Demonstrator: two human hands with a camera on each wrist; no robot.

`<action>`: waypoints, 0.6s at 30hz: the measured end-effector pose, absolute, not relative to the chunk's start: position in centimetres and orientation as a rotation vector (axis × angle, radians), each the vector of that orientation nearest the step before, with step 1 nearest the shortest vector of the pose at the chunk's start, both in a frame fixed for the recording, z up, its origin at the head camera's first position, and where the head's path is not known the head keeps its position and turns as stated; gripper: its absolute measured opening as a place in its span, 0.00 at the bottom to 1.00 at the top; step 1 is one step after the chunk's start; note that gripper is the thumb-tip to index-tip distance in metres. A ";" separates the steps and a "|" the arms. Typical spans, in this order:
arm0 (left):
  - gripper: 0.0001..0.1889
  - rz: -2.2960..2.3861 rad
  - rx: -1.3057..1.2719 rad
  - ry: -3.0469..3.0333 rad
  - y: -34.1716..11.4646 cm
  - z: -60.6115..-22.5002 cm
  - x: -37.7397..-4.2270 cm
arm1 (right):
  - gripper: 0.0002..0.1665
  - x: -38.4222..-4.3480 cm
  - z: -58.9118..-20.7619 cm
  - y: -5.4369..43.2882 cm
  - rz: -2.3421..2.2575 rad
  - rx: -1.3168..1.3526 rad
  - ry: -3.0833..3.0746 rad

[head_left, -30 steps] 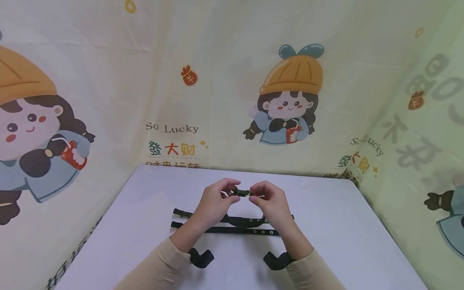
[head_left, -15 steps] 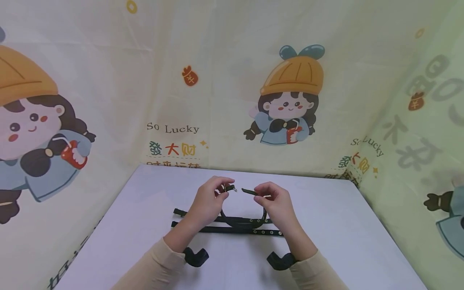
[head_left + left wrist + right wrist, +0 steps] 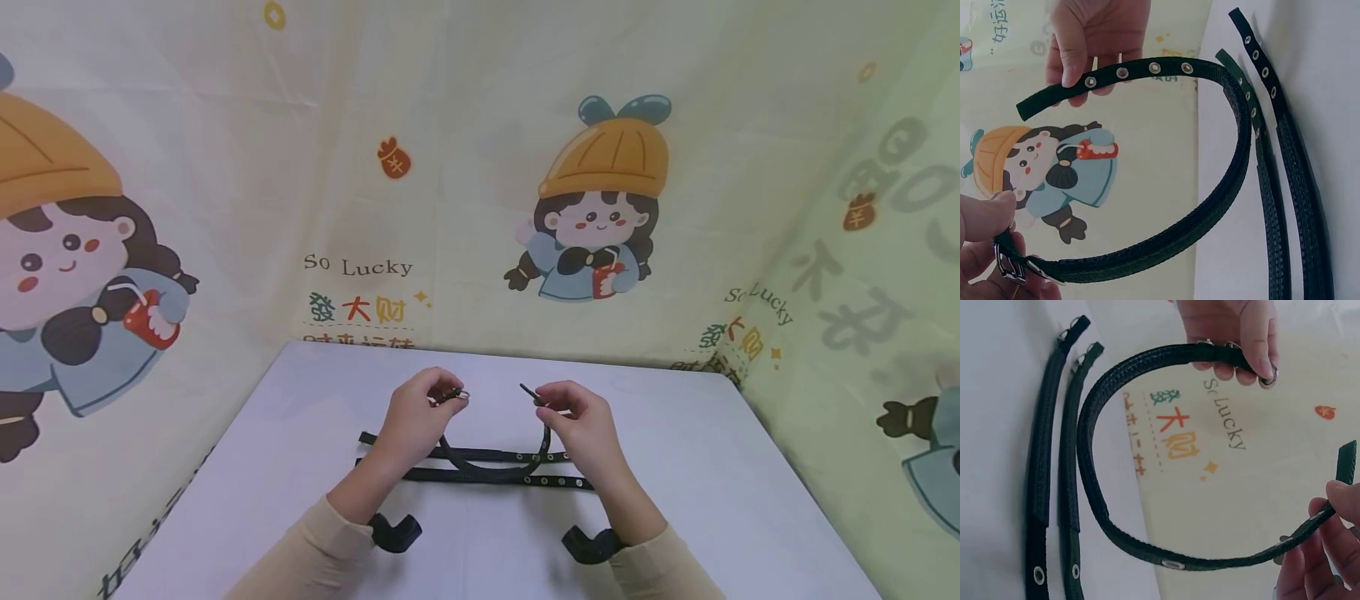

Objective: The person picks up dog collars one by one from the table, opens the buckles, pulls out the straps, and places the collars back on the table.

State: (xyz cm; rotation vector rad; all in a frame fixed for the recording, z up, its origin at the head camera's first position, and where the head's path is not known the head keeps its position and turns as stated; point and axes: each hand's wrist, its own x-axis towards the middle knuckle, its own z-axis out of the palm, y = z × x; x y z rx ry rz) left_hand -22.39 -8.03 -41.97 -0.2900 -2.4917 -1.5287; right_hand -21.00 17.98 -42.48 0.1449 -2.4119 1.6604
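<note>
A dark pet collar (image 3: pixel 1166 247) hangs between my two hands in an unbuckled U-shaped loop above the table. My left hand (image 3: pixel 417 412) pinches its buckle end between thumb and fingers; the silver buckle (image 3: pixel 1009 267) shows in the left wrist view, and a metal ring (image 3: pixel 1269 378) shows under the thumb in the right wrist view. My right hand (image 3: pixel 583 421) pinches the other end, whose strap has several metal eyelets (image 3: pixel 1154 68). The free tip (image 3: pixel 1032 107) sticks out past the right thumb. The two ends are apart.
Two similar dark collars, a far one (image 3: pixel 371 438) and a near one (image 3: pixel 555 482), lie straight and side by side on the white table (image 3: pixel 300 533) beneath my hands. A printed cloth (image 3: pixel 465 208) with cartoon figures rises behind the table and along its sides.
One second ago my hands were close together with the collar's ends meeting. They have since drawn apart, left hand leftward and right hand rightward, and the collar has opened into a wide loop.
</note>
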 end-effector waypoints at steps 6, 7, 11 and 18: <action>0.07 -1.509 -0.256 -2.476 -8.9 -42.2 -22.5 | 0.10 -20.9 -42.8 18.5 1.683 0.110 -2.362; 0.06 -1.505 -0.251 -2.472 -9.1 -42.2 -22.5 | 0.09 -20.9 -42.9 18.6 1.692 0.100 -2.351; 0.05 -1.499 -0.234 -2.462 -9.7 -42.4 -22.6 | 0.06 -20.8 -43.2 19.0 1.706 0.050 -2.319; 0.06 -1.522 -0.221 -2.479 -11.2 -42.3 -22.5 | 0.07 -20.6 -43.5 20.0 1.620 -0.066 -2.326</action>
